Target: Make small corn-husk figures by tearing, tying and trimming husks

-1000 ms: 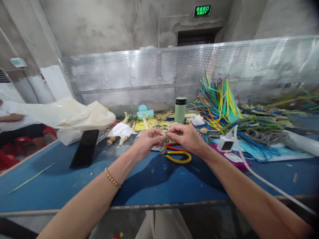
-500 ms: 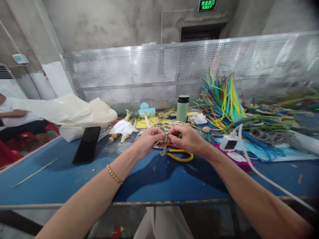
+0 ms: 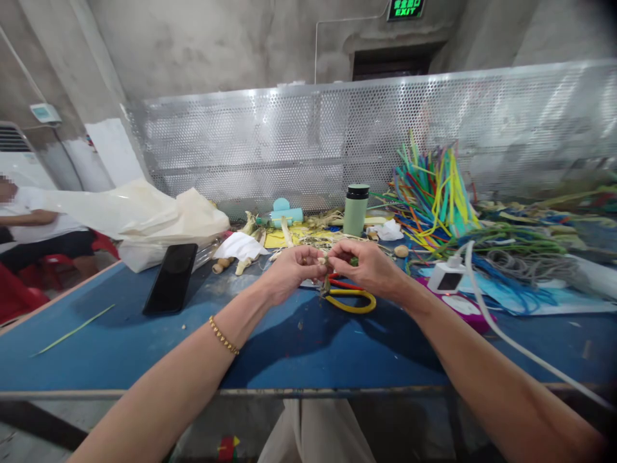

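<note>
Both of my hands meet above the blue table, pinching a small bundle of dry plant fibre (image 3: 326,283) between their fingertips. My left hand (image 3: 295,270), with a gold bead bracelet on its wrist, grips the bundle from the left. From the other side, my right hand (image 3: 361,262) holds it with thumb and forefinger. The bundle's frayed end hangs below the fingers; how it is tied or woven is too small to make out. Just beneath lie scissors with red and yellow handles (image 3: 354,307), their blades hidden behind the hands.
A black phone (image 3: 170,280) lies on the left by a pale plastic sheet (image 3: 164,215). Behind my hands stands a green flask (image 3: 355,212). Coloured strips (image 3: 438,199), cords and a purple power strip (image 3: 465,310) with a white cable occupy the right. A person sits far left.
The bundle has turned in my fingers, so a paler part shows at the fingertips. Both hands keep their pinch, and the whole view has shifted slightly.
</note>
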Demonstrator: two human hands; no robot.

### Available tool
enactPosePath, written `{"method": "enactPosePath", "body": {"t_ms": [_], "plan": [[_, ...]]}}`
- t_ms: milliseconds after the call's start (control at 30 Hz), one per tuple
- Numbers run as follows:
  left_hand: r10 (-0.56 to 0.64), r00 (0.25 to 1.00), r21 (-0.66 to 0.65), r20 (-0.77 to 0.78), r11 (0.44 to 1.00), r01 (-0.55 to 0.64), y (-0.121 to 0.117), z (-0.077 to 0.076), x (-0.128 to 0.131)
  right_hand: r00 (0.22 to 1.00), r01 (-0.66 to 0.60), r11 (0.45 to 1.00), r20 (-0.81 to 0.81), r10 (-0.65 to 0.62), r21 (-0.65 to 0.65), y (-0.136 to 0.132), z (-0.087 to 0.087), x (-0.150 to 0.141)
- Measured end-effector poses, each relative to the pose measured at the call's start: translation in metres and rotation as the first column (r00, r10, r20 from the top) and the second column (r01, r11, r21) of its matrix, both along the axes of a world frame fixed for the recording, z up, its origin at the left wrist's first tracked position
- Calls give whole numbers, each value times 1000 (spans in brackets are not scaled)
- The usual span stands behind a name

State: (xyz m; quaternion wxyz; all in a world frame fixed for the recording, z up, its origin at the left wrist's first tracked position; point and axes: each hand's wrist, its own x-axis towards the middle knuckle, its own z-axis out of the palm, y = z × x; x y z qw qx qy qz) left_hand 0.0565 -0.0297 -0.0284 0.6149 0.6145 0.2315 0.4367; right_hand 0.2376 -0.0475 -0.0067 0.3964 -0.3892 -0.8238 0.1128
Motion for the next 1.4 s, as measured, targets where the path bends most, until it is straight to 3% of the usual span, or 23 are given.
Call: {"method": "enactPosePath", "body": {"t_ms": [133, 500, 1200, 1400], "plan": [[31, 999, 25, 20, 999, -32, 2, -2, 1, 999, -12, 999, -30, 11, -30, 0, 1, -1], [42, 999, 23, 33, 999, -43, -2, -1, 1, 998, 49, 994, 24, -52, 100, -2, 3, -2], [40, 991, -5, 126, 999, -40, -7, -2, 6, 999, 18, 995, 37, -22, 103, 0, 3, 0], [93, 993, 117, -75, 990, -84, -4, 3, 2, 996, -7, 995, 89, -2, 98, 1, 2, 1]]}}
